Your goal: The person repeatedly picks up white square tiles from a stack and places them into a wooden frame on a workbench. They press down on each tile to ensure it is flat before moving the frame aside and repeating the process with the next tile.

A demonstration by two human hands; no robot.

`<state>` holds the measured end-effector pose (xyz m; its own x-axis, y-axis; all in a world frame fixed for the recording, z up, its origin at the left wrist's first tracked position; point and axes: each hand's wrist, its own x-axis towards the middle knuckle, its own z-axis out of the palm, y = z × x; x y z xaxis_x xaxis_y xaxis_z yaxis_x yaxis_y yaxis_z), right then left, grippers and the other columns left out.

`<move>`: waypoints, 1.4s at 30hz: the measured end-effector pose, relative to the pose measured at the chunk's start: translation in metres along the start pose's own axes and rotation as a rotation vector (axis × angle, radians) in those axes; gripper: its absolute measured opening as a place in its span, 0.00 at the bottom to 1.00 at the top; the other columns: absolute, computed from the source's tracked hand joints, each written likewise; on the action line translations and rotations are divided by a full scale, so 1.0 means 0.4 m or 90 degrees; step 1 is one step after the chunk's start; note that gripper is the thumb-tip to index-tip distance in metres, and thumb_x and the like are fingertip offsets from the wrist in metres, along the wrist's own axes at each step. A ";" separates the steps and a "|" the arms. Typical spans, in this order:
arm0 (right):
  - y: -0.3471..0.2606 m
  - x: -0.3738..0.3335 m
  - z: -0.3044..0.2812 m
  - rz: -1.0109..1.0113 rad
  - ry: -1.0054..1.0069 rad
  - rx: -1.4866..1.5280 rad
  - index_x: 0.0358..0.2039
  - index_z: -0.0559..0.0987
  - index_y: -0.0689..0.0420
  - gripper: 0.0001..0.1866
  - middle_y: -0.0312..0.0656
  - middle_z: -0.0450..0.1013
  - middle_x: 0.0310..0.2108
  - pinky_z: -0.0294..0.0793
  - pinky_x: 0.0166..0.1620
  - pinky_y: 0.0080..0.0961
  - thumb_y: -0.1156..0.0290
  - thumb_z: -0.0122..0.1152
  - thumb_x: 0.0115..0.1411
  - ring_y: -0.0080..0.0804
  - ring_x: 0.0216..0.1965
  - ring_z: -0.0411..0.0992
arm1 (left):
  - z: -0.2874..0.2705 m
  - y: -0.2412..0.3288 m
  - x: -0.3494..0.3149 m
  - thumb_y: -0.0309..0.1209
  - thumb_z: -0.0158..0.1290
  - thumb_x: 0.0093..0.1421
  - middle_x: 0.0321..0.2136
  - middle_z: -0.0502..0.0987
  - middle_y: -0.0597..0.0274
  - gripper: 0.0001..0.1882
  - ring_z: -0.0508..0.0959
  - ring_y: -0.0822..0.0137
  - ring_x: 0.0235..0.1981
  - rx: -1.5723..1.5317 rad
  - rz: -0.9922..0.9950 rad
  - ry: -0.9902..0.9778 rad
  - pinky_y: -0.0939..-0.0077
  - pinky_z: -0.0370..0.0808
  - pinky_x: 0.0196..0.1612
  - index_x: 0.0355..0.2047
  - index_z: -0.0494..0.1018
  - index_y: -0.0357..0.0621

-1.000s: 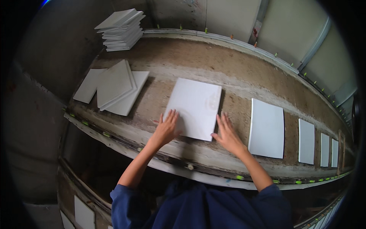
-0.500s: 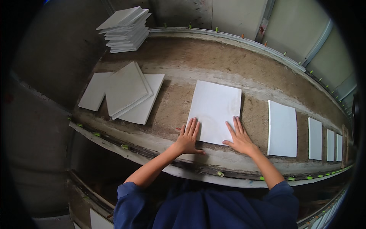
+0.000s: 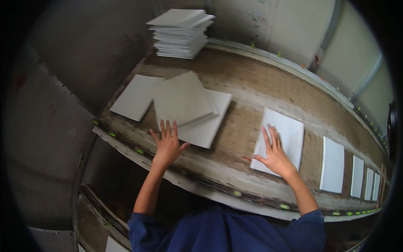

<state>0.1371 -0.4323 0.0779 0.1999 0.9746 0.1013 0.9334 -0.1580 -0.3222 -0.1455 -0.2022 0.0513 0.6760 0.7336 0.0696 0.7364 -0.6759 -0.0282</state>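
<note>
My left hand is spread open at the near edge of a loose pile of boards, its fingertips over the lower edge of a greyish board. That board lies skewed on top of white boards; whether the fingers touch it I cannot tell. My right hand, fingers apart, rests over a single white rectangular board lying flat on the brown, dusty bench surface. Neither hand grips anything.
A tall stack of white boards stands at the far left corner. Another white board lies left of the pile. Further white boards line up to the right. Green clips dot the bench's near edge.
My left hand has left the single white board and moved left to the pile. My right hand has shifted further onto the single board. The view has turned leftward.
</note>
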 end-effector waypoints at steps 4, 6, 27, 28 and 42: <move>-0.114 0.243 0.162 -0.009 -0.101 0.131 0.65 0.32 0.49 0.50 0.60 0.31 0.64 0.41 0.64 0.50 0.47 0.53 0.56 0.58 0.65 0.33 | 0.052 -0.184 0.058 0.56 0.48 0.54 0.61 0.50 0.37 0.50 0.46 0.47 0.64 -0.098 -0.014 -0.062 0.36 0.39 0.60 0.61 0.42 0.27; -0.145 0.368 0.228 -0.017 -0.015 0.141 0.64 0.33 0.51 0.48 0.60 0.32 0.64 0.39 0.65 0.48 0.53 0.54 0.58 0.56 0.66 0.33 | 0.053 -0.240 0.091 0.53 0.48 0.56 0.61 0.48 0.37 0.49 0.48 0.47 0.64 -0.162 -0.011 -0.120 0.46 0.44 0.62 0.60 0.41 0.25; -0.262 0.458 0.266 0.276 0.318 0.327 0.62 0.48 0.54 0.42 0.52 0.53 0.45 0.55 0.58 0.42 0.73 0.62 0.51 0.46 0.49 0.56 | -0.029 -0.254 0.175 0.13 0.48 0.49 0.60 0.53 0.43 0.47 0.60 0.48 0.59 -0.683 0.002 -0.046 0.57 0.57 0.61 0.65 0.38 0.51; -0.262 0.435 0.223 0.337 0.293 0.383 0.61 0.51 0.57 0.39 0.56 0.53 0.52 0.54 0.59 0.39 0.68 0.61 0.53 0.48 0.54 0.54 | -0.053 -0.234 0.172 0.12 0.47 0.49 0.61 0.52 0.45 0.47 0.58 0.50 0.61 -0.721 0.015 -0.048 0.57 0.58 0.60 0.65 0.39 0.52; 0.003 -0.340 -0.013 0.470 0.528 0.463 0.53 0.63 0.70 0.30 0.54 0.70 0.46 0.65 0.52 0.26 0.63 0.60 0.57 0.35 0.49 0.68 | -0.106 0.372 -0.084 0.11 0.48 0.50 0.64 0.47 0.54 0.47 0.65 0.61 0.55 -0.882 0.234 -0.293 0.71 0.72 0.46 0.65 0.41 0.58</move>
<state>0.1125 -0.5659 0.0686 0.9518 0.2716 0.1425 0.2083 -0.2314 -0.9503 -0.0596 -0.3304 0.0870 0.9548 0.2930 -0.0499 0.1001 -0.1587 0.9822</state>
